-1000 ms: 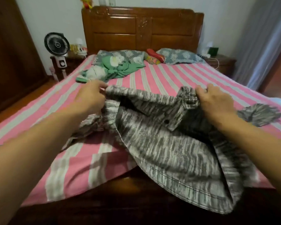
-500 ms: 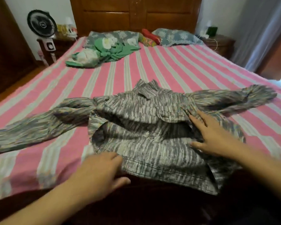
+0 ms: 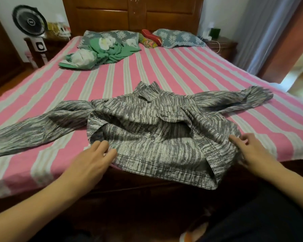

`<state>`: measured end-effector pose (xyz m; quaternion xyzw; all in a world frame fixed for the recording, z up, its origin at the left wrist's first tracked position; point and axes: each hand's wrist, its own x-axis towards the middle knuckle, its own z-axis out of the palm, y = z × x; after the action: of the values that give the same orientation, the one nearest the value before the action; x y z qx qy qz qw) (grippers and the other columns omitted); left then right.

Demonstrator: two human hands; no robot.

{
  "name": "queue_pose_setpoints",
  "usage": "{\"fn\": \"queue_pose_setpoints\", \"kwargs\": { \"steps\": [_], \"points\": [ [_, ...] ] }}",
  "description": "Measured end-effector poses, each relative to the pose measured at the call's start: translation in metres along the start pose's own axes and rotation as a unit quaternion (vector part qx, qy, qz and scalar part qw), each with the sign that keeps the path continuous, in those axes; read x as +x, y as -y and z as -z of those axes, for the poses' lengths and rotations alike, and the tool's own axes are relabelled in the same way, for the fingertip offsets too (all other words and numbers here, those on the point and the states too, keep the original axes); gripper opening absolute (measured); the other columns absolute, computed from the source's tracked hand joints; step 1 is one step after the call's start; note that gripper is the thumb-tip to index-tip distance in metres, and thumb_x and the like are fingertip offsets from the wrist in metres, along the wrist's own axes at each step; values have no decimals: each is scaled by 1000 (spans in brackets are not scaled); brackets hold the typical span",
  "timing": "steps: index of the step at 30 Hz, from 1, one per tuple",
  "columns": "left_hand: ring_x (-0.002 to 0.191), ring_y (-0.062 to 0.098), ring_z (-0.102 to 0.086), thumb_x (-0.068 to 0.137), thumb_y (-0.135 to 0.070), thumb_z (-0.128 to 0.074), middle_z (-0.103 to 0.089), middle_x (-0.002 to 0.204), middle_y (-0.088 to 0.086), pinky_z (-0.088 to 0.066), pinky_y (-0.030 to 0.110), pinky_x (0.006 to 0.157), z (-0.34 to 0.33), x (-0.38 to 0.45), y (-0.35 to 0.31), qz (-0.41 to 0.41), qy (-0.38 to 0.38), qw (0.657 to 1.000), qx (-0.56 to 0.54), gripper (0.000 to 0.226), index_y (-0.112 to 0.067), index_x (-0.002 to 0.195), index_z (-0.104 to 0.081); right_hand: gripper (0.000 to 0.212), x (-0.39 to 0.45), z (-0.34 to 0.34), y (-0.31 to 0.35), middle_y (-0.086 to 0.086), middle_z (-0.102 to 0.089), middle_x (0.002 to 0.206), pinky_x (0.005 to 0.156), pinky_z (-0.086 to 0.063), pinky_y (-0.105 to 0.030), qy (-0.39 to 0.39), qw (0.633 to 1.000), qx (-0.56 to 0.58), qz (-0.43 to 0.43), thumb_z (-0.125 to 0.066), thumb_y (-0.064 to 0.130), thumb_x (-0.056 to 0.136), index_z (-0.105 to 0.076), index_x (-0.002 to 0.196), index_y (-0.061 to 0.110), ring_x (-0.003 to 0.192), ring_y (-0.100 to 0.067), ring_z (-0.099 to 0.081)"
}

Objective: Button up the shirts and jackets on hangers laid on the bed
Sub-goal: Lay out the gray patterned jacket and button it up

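Observation:
A grey-and-white streaked jacket (image 3: 147, 130) lies front up near the foot of the bed (image 3: 191, 74), collar away from me and both sleeves spread sideways. Its front is rumpled and partly open, with one metal snap button (image 3: 152, 137) showing near the middle. My left hand (image 3: 93, 161) rests with fingers apart on the jacket's lower left hem corner. My right hand (image 3: 248, 151) has curled fingers on the jacket's right side edge, where the cloth bunches. No hanger is visible.
A crumpled green and white garment (image 3: 101, 53) lies at the bed's far left, in front of two blue patterned pillows (image 3: 178, 38). A fan (image 3: 29, 20) stands on the left nightstand. The jacket's hem hangs over the dark wooden footboard (image 3: 138, 189). Curtains hang at right.
The jacket went from being held up by its shoulders to lying spread on the bed. Since half a second ago my right hand has slid from its middle to its right edge.

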<state>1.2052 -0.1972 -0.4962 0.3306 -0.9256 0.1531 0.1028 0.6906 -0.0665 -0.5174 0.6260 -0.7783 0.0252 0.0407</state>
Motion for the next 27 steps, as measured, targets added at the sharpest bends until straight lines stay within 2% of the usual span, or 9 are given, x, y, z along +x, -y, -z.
{"fn": "queue_pose_setpoints", "kwargs": {
  "steps": [5,9,11,13,16,19,23,25,27],
  "points": [
    [58,33,-56,48,10,-77,-50,72,5,-24,29,45,-2,-29,-1,89,30,995,-46,57,-17,87,-45,101,-6,-1,-18,-3,-55,80,59,-51,-40,-28,996,19,87,-80,-10,64,-33,149,16,68,-27,-57],
    [69,30,-59,66,-4,-54,-54,75,-3,-42,33,50,1,-27,9,79,15,990,-118,26,-23,83,-51,39,-7,13,-10,-10,-58,86,65,-44,-39,-57,998,14,40,-80,9,75,-53,103,11,79,-39,-61],
    [76,23,-61,74,-10,-51,-58,79,-9,-49,34,61,-3,-25,18,115,28,979,-166,23,-28,87,-57,56,-4,2,-15,-16,-56,92,68,-50,-43,-15,996,-45,80,-95,26,52,-59,89,4,82,-43,-59],
    [87,16,-65,77,-4,-55,-67,92,-12,-53,33,74,-12,-26,24,125,63,967,-213,39,-34,100,-66,69,0,-6,-21,-23,-59,97,67,-54,-49,-6,990,-98,100,-100,27,40,-61,89,-2,84,-42,-58],
    [98,18,-67,70,6,-55,-69,101,-10,-53,30,83,-20,-24,25,87,84,971,-206,57,-30,111,-73,46,-3,2,-18,-19,-61,88,56,-55,-45,-63,979,-119,155,-91,-1,57,-62,93,-3,77,-35,-57],
    [104,16,-63,69,-1,-46,-67,102,-11,-48,28,85,-13,-20,28,76,108,970,-203,59,-29,113,-75,26,-20,4,-28,-7,-60,77,53,-47,-32,-105,970,-82,204,-76,-4,66,-68,90,3,64,-24,-58],
    [105,10,-60,79,-5,-55,-64,107,-15,-48,26,82,5,-16,31,8,240,955,-174,52,-37,116,-72,46,-22,14,-52,9,-57,69,49,-36,-18,-12,986,-35,163,-88,-5,50,-61,69,27,56,-11,-57],
    [112,13,-59,86,-18,-57,-62,114,-13,-51,34,87,10,-14,19,-45,275,954,-114,43,-41,122,-67,30,-9,22,-37,11,-58,74,51,-45,-23,94,980,-100,142,-86,16,66,-60,69,31,64,-6,-58],
    [115,18,-57,93,-38,-55,-60,115,-10,-52,37,86,11,-14,-1,-88,312,946,-4,32,-38,122,-65,7,4,34,-5,9,-62,91,72,-53,-26,203,956,-183,109,-68,31,85,-61,85,30,85,-11,-65]
  ]
}}
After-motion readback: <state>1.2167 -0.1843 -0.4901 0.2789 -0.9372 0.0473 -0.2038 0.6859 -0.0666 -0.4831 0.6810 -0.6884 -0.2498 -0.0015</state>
